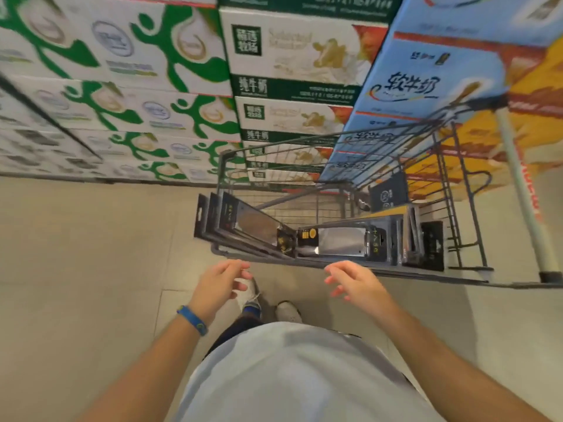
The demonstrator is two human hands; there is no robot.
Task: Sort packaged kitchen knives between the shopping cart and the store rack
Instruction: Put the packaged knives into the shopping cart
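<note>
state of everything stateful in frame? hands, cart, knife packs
left hand: open, empty, short of the cart
right hand: open, empty, short of the cart
cart: loaded with knife packs, handle at far right
left packs: stacked, leaning, tops sticking out over the cart's edge
middle pack: sealed, blade visible, lying flat
right packs: on edge, inside the cart

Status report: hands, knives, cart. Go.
Left hand and right hand empty, fingers spread, just short of cart. Packaged knives stacked in cart, some leaning over its left edge. Nothing in the way.
</note>
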